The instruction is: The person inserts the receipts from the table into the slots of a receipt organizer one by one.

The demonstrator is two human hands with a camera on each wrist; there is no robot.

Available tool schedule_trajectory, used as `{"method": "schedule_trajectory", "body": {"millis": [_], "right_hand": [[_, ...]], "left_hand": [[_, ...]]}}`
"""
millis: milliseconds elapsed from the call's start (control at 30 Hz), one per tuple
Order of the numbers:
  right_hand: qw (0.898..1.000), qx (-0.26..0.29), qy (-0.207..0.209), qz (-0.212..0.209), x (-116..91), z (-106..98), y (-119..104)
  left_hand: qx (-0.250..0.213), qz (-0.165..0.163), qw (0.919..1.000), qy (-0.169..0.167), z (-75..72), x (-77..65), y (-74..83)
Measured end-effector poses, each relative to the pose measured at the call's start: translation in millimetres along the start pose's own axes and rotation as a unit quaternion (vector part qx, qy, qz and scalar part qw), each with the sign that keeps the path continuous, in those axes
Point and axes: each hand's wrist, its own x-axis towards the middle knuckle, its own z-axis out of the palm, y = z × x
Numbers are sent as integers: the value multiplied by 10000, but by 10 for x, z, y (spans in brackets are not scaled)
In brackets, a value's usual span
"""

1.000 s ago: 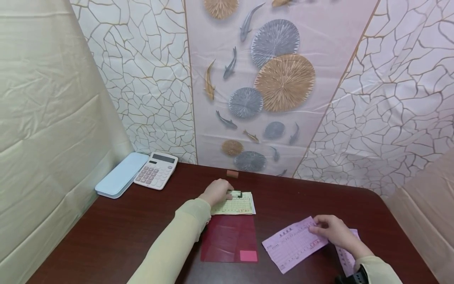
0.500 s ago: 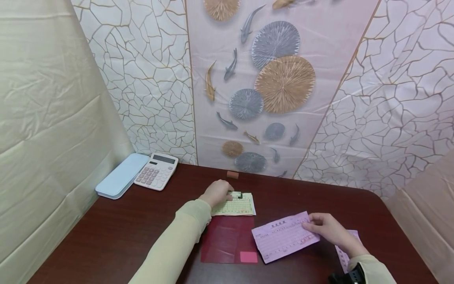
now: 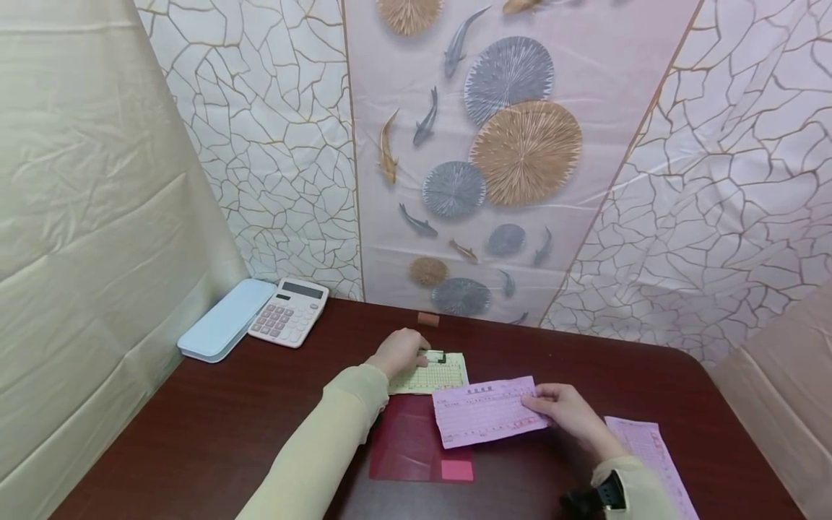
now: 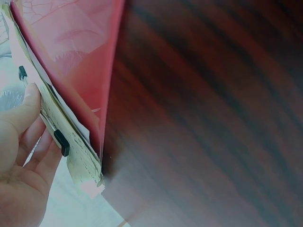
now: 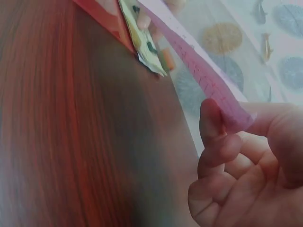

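My left hand is at the clip across the top of a stack of pale green printed slips. In the left wrist view, its thumb and fingers close around the clip, which has black ends. The stack lies on the upper part of a translucent red folder. A pink printed slip is pinched at its right edge by my right hand. That slip overlaps the folder and the lower right edge of the green stack in the head view; contact cannot be told.
Another pink slip lies at the right, partly behind the right sleeve. A white calculator and a light blue case stand at the back left. A small brown block sits at the table's far edge.
My right hand has carried the pink slip leftward and slightly away from me, from beside the folder to over it, uncovering more of the other pink slip. The left hand stays at the clip.
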Motion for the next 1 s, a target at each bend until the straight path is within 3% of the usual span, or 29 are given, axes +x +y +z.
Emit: {"method": "schedule_trajectory", "body": {"millis": [233,467,767,1000], "right_hand": [[9993,-49,332,191,99,204,-44],[9972,441,432,420,177,374,-55],[9899,795,915,733,295,585,-108],[9859,906,1047,941,358,728,-143]], "left_hand": [[45,102,9999,82,-12,-6,4],[64,75,9999,71,-16,14,-3],[111,51,9999,88,-48,11,6],[148,49,9999,66,18,27,1]]}}
